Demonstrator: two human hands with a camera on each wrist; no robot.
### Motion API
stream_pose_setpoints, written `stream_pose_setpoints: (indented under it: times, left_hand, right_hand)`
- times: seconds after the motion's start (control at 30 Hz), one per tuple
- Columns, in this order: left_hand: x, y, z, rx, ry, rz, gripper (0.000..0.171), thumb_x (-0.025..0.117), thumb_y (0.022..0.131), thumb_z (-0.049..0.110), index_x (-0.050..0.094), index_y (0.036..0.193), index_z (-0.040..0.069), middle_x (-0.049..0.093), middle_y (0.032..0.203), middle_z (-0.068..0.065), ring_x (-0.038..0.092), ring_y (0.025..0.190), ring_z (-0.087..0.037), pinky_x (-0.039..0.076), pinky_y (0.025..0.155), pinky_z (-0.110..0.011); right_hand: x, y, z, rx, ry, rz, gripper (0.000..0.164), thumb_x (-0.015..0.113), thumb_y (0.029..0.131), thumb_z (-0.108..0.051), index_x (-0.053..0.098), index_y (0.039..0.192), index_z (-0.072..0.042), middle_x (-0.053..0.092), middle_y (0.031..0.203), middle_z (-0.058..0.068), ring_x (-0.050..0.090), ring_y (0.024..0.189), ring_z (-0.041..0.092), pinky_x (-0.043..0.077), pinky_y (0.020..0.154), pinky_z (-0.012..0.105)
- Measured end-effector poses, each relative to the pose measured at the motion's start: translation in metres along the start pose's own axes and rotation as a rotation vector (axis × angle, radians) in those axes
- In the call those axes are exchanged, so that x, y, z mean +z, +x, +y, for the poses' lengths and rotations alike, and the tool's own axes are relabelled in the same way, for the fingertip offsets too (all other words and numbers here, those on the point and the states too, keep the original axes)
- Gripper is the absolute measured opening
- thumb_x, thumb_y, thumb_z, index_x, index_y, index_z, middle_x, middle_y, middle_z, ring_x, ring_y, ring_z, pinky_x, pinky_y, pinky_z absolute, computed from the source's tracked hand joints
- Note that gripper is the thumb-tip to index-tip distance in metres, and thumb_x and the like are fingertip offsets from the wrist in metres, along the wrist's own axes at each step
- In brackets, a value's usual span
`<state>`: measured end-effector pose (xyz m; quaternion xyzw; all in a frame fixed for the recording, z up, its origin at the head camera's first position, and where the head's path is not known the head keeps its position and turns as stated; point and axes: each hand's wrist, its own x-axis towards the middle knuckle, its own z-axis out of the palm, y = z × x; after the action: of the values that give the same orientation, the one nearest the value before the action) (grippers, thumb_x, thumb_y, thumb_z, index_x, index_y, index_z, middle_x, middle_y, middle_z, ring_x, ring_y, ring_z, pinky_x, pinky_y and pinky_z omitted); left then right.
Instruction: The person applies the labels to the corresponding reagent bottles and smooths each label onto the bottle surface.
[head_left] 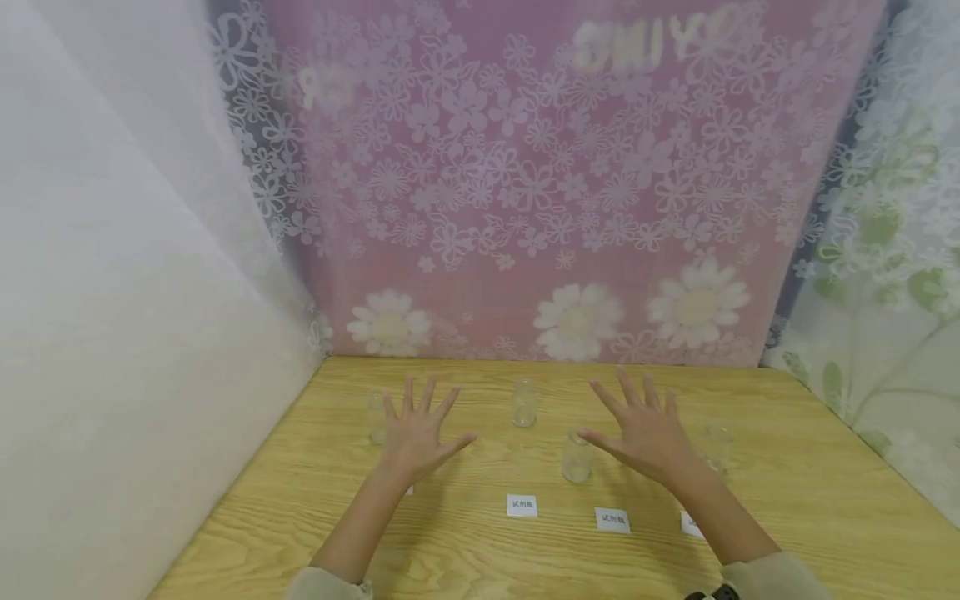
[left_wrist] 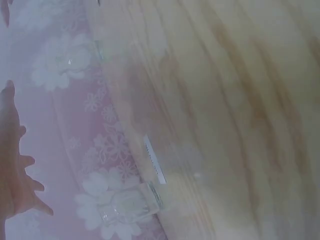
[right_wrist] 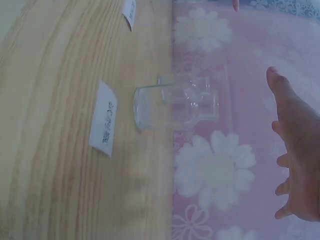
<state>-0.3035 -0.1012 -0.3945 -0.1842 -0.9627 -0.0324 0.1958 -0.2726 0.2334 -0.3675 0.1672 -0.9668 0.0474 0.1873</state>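
Note:
Both hands are raised over the wooden table with fingers straight and spread, and neither holds anything. My left hand point(head_left: 416, 440) is at the left, overlapping a clear glass bottle point(head_left: 377, 421) in the head view. On the right, my right hand point(head_left: 651, 433) has its thumb tip by the top of another glass bottle point(head_left: 577, 460). Between the hands, farther back, stands a third glass bottle point(head_left: 524, 403). One more bottle point(head_left: 718, 448) shows just beyond the right wrist, partly hidden. In the right wrist view, a necked glass bottle point(right_wrist: 162, 107) stands upright behind a white card.
Small white cards with printed characters lie in front of the bottles, among them a middle-left card point(head_left: 522, 506) and a middle-right card point(head_left: 612, 521). The right forearm partly covers another card point(head_left: 692, 524). A pink flowered curtain point(head_left: 480, 275) closes the table's back edge; pale sheets hang at both sides.

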Motion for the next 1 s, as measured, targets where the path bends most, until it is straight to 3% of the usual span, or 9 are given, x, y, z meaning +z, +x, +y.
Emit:
stream_pose_setpoints:
  times: [0.2, 0.37, 0.53, 0.67, 0.83, 1.0]
  left_hand:
    - [-0.008, 0.0, -0.018, -0.049, 0.018, -0.024, 0.078, 0.042, 0.082, 0.069, 0.025, 0.146, 0.027, 0.019, 0.149, -0.014, 0.012, 0.131, -0.045, 0.008, 0.095, -0.07]
    - [-0.013, -0.003, -0.045, -0.097, -0.041, 0.009, 0.078, 0.044, 0.083, 0.067, 0.028, 0.145, 0.023, 0.016, 0.149, -0.016, 0.009, 0.13, -0.048, 0.007, 0.093, -0.072]
    - [-0.015, -0.007, -0.073, -0.165, -0.148, 0.022, 0.078, 0.044, 0.085, 0.065, 0.031, 0.144, 0.016, 0.014, 0.148, -0.02, 0.008, 0.129, -0.051, 0.002, 0.092, -0.073]
    - [-0.013, -0.013, -0.097, -0.225, -0.242, 0.009, 0.078, 0.043, 0.087, 0.062, 0.028, 0.144, 0.012, 0.012, 0.148, -0.023, 0.007, 0.129, -0.05, 0.002, 0.092, -0.072]
    - [-0.001, -0.017, -0.118, -0.27, -0.397, -0.008, 0.073, 0.044, 0.091, 0.055, 0.023, 0.146, 0.011, 0.01, 0.148, -0.023, 0.009, 0.13, -0.048, 0.004, 0.095, -0.069]
    - [0.016, -0.022, -0.13, -0.275, -0.616, -0.035, 0.069, 0.046, 0.093, 0.046, 0.022, 0.145, 0.007, 0.011, 0.146, -0.027, 0.012, 0.128, -0.051, 0.013, 0.095, -0.069]
  right_hand:
    - [-0.001, 0.018, -0.017, -0.038, 0.006, 0.021, 0.079, 0.045, 0.082, -0.068, 0.031, 0.144, -0.021, 0.02, 0.145, 0.024, 0.011, 0.128, 0.052, 0.012, 0.091, 0.073]
    - [-0.001, 0.041, -0.04, -0.068, 0.033, -0.003, 0.081, 0.043, 0.081, -0.07, 0.027, 0.146, -0.023, 0.016, 0.148, 0.02, 0.01, 0.129, 0.05, 0.008, 0.094, 0.071]
    - [0.006, 0.066, -0.072, -0.106, 0.074, -0.043, 0.081, 0.04, 0.081, -0.072, 0.024, 0.146, -0.026, 0.015, 0.148, 0.018, 0.001, 0.132, 0.044, 0.005, 0.098, 0.066]
    - [0.021, 0.088, -0.101, -0.143, 0.078, -0.077, 0.081, 0.037, 0.081, -0.073, 0.023, 0.146, -0.027, 0.019, 0.147, 0.019, 0.007, 0.132, 0.044, 0.007, 0.1, 0.064]
    - [0.045, 0.11, -0.137, -0.159, 0.117, -0.128, 0.078, 0.041, 0.082, -0.071, 0.026, 0.145, -0.027, 0.019, 0.148, 0.016, 0.012, 0.133, 0.041, 0.012, 0.101, 0.062]
    - [0.075, 0.127, -0.166, -0.144, 0.216, -0.144, 0.075, 0.044, 0.084, -0.067, 0.03, 0.144, -0.025, 0.023, 0.147, 0.013, 0.017, 0.133, 0.038, 0.018, 0.101, 0.059]
